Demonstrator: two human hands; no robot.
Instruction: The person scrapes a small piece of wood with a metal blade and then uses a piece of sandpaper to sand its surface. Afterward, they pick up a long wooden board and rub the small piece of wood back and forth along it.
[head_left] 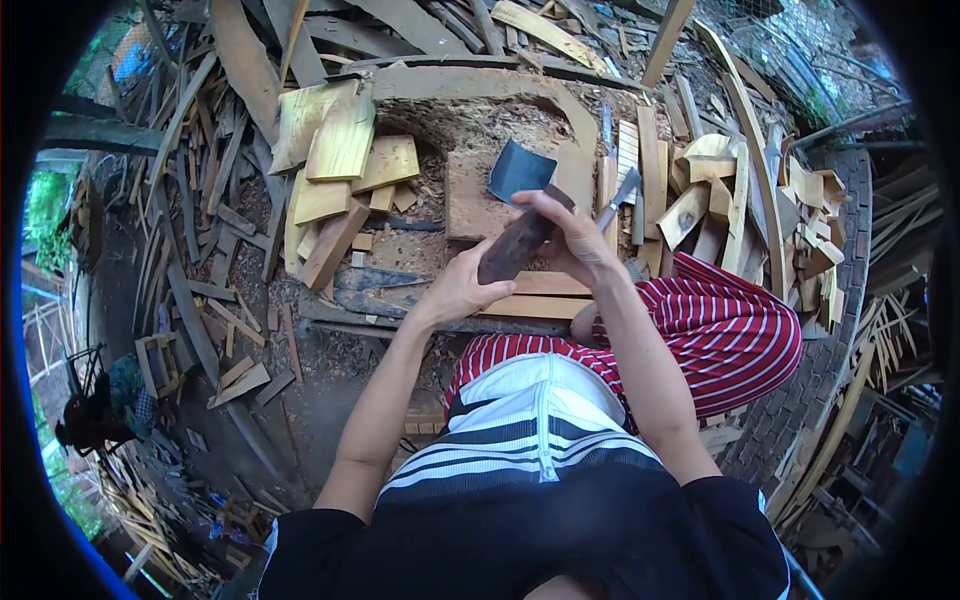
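Dark block (517,247) between both hands, long axis slanting from near left to far right. Left hand (462,288) grips the near end, thumb along it; right hand (583,248) has fingers curled round the far end. Curved sheet (522,172) just beyond. Block's underside and most left fingers hidden.

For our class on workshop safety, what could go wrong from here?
The right hand could brush the metal tool lying close beside it. The dark block, held at a tilt between that hand and the left hand, might slip. The overlapping yellow boards could slide if bumped.
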